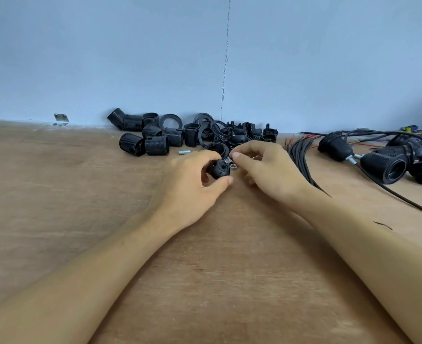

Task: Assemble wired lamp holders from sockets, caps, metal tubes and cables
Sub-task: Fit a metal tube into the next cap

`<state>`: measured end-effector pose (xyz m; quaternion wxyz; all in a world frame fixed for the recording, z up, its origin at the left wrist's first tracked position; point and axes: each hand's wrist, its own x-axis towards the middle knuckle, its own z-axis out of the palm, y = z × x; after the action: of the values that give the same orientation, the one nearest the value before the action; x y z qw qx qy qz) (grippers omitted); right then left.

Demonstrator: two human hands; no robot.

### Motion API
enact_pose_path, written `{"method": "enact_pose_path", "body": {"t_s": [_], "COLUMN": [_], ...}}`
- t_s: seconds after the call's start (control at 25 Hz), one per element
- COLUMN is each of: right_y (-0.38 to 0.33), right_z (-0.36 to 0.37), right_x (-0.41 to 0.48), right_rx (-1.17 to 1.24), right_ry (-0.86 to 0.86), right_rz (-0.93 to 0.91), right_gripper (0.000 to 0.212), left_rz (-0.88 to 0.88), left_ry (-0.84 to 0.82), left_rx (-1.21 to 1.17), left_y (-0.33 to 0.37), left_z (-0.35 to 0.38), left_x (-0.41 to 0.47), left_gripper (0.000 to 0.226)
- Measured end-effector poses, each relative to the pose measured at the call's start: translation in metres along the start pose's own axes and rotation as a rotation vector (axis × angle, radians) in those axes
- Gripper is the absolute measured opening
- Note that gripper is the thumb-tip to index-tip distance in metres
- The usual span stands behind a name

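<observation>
The left hand (192,180) grips a cap (218,170) with thumb and curled fingers, hole facing the right hand (262,165). That hand pinches what looks like a tube (228,160) just right of the cap. The tube should meet the hole squarely before twisting. Sockets (145,144) lie behind the cap, cables (300,157) to its right.
</observation>
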<state>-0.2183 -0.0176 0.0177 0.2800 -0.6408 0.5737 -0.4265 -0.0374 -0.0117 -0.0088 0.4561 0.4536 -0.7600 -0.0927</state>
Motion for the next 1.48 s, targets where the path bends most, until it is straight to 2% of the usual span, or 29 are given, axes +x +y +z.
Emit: {"method": "enact_pose_path", "body": {"t_s": [0.04, 0.12, 0.28, 0.36, 0.52, 0.64, 0.76, 0.84, 0.92, 1.0, 1.12, 1.28, 1.36, 1.48], "right_y": [0.002, 0.006, 0.009, 0.01, 0.012, 0.011, 0.008, 0.005, 0.003, 0.001, 0.0, 0.003, 0.003, 0.001], "right_z": [0.002, 0.004, 0.009, 0.01, 0.008, 0.008, 0.007, 0.006, 0.006, 0.009, 0.009, -0.002, -0.003, 0.001], "right_x": [0.0, 0.0, 0.001, 0.001, 0.0, -0.001, -0.003, -0.004, -0.007, -0.008, -0.006, -0.009, -0.01, -0.01], "right_rx": [-0.197, -0.42, -0.574, -0.591, -0.54, -0.518, -0.485, -0.483, -0.513, -0.597, -0.625, -0.558, -0.525, -0.616], "right_ry": [0.08, 0.068, -0.01, 0.006, 0.062, 0.057, 0.036, 0.004, -0.079, -0.154, -0.159, -0.129, -0.11, -0.188], "right_rz": [-0.077, -0.155, -0.175, -0.194, -0.173, -0.185, -0.193, -0.227, -0.287, -0.321, -0.311, -0.308, -0.302, -0.279], "right_gripper": [0.009, 0.017, 0.035, 0.032, 0.017, 0.011, 0.008, 0.016, 0.035, 0.045, 0.036, 0.022, 0.028, 0.043], "left_rz": [-0.012, -0.074, -0.207, -0.222, -0.208, -0.239, -0.264, -0.301, -0.319, -0.281, -0.151, 0.0, 0.011, -0.041], "left_ry": [0.015, 0.075, 0.061, 0.048, 0.021, -0.033, -0.027, 0.001, 0.015, 0.042, 0.079, 0.012, -0.024, -0.061], "left_rx": [0.016, 0.032, 0.032, 0.029, 0.096, 0.21, 0.211, 0.15, 0.099, 0.093, 0.123, 0.151, 0.15, 0.173], "left_y": [-0.001, -0.002, -0.001, -0.001, -0.004, -0.007, -0.007, -0.005, -0.005, -0.005, -0.006, -0.001, -0.002, -0.003], "left_z": [0.001, 0.002, -0.003, -0.004, -0.003, 0.0, -0.001, -0.003, -0.003, -0.003, -0.003, -0.002, -0.001, 0.001], "left_x": [0.0, 0.003, 0.007, 0.005, 0.004, 0.006, 0.008, 0.008, 0.008, 0.007, 0.004, -0.002, -0.002, -0.001], "left_gripper": [0.035, 0.032, 0.035, 0.036, 0.023, 0.036, 0.03, 0.034, 0.04, 0.036, 0.027, 0.016, 0.012, 0.018]}}
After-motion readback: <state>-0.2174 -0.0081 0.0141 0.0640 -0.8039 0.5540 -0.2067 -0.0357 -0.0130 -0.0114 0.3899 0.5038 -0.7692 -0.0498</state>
